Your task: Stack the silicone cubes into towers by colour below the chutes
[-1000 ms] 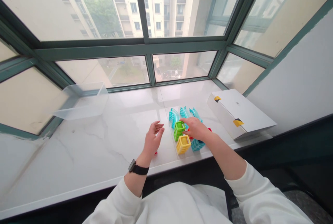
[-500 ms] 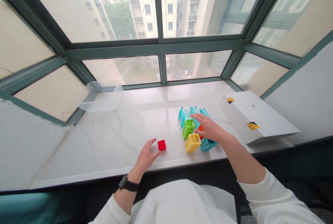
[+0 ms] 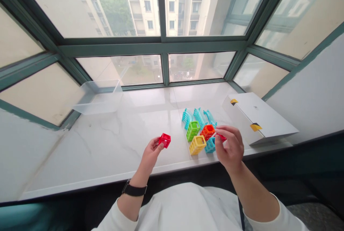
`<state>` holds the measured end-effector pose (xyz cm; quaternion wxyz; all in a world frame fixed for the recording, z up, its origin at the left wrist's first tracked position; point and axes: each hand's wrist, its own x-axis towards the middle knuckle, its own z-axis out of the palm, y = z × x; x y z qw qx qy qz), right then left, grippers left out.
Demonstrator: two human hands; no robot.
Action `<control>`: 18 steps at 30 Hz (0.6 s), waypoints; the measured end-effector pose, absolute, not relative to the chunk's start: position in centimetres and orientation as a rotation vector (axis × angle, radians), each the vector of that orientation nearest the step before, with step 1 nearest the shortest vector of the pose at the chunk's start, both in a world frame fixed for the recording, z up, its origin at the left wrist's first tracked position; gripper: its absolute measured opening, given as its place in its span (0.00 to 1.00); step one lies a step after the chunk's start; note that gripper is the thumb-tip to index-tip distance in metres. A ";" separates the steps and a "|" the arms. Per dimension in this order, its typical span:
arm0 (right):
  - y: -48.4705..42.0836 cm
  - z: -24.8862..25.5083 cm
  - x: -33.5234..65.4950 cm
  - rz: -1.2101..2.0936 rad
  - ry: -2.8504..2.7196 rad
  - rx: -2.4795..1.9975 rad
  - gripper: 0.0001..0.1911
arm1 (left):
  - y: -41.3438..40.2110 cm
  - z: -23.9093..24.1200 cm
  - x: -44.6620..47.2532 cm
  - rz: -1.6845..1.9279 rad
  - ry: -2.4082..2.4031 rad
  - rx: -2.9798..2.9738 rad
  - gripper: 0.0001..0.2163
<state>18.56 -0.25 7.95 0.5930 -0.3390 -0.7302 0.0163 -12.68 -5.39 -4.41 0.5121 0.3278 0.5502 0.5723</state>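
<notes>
My left hand (image 3: 149, 155) pinches a small red lattice cube (image 3: 165, 140) and holds it just above the white marble sill (image 3: 118, 141). My right hand (image 3: 229, 147) is closed on a small red piece (image 3: 221, 137) beside a cluster of plastic lattice blocks. That cluster has a green block (image 3: 193, 130), an orange block (image 3: 208, 131), a yellow block (image 3: 197, 144) and a teal block (image 3: 210, 145). Behind them lie several teal curved pieces (image 3: 197, 116). A black watch sits on my left wrist.
A clear plastic tub (image 3: 98, 96) stands at the back left of the sill. A white cardboard box (image 3: 256, 116) with yellow tape lies at the right. Green window frames close off the back, and a grey wall rises at the right.
My left hand picked the red cube up off the sill. My right hand drew back from the blocks and lifted a small red piece, which uncovered the orange block.
</notes>
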 end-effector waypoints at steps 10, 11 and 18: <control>-2.7 6.7 8.2 0.614 -2.084 -0.620 0.25 | -8.8 1.0 -11.8 1.532 0.929 0.709 0.18; -2.8 6.4 7.6 0.651 -2.127 -0.595 0.28 | -9.0 1.2 -11.7 1.542 0.920 0.707 0.17; -2.5 4.9 7.7 0.668 -2.118 -0.618 0.28 | -9.3 1.3 -11.5 1.478 0.878 0.746 0.15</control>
